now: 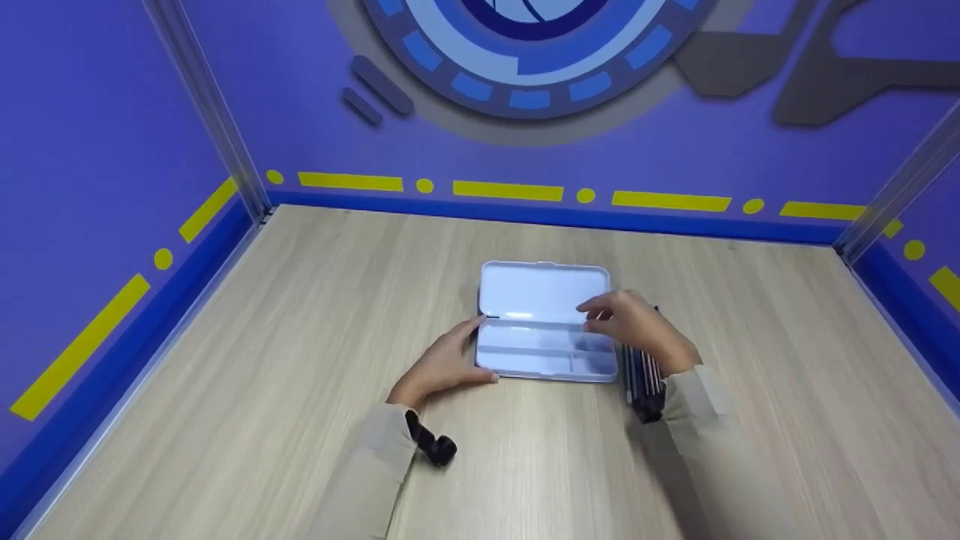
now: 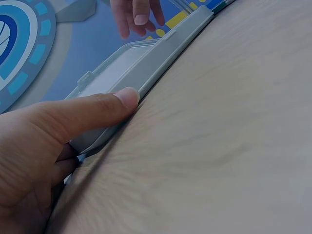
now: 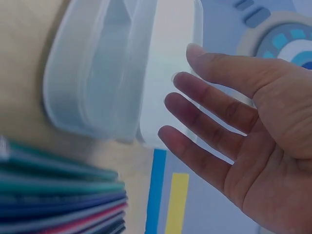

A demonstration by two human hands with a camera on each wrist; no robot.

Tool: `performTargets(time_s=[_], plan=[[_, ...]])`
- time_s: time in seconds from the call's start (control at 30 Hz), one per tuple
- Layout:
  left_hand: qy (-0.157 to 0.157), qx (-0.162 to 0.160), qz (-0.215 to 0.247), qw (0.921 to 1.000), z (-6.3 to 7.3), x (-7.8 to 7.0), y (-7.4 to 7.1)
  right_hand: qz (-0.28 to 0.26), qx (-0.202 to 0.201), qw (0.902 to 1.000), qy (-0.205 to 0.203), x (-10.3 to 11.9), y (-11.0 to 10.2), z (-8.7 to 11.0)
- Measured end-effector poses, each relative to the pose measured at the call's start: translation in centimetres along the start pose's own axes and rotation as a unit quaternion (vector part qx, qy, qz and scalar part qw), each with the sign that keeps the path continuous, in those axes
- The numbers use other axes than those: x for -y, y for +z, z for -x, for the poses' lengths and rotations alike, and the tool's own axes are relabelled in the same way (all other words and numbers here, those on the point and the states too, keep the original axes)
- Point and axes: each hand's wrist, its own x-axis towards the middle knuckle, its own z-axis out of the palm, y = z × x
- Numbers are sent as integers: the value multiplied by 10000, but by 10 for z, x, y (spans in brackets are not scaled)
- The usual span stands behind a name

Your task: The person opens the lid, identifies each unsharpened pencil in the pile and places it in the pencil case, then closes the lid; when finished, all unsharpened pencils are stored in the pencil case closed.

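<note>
A white pencil case (image 1: 525, 361) lies with its lid (image 1: 540, 291) laid back, showing divided compartments with nothing visible in them. My left hand (image 1: 441, 363) grips its left end. In the left wrist view the thumb (image 2: 109, 107) presses the front wall, while the fingers curl round the end, partly hidden. My right hand (image 1: 637, 326) hovers over the case's right side. From the right wrist, its fingers (image 3: 202, 105) look spread and lightly bent, with nothing between them. A bundle of slim pens or pencils (image 1: 637, 371) lies right of the case, partly under the right forearm.
The wooden tabletop (image 1: 300, 315) extends all round the case. Blue printed panels (image 1: 450, 161) enclose its back and sides, with metal posts at the rear corners. A small black camera (image 1: 439, 450) sticks out from the left wrist.
</note>
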Motion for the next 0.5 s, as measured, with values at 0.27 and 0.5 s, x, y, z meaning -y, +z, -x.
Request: performTargets(time_s=[0.27, 0.5], plan=[[15, 22, -21, 10000, -1, 1, 1, -173, -274, 9994, 111, -24, -11, 20], [-49, -4, -76, 10000, -1, 0, 0, -316, -590, 9973, 316, -43, -18, 36]])
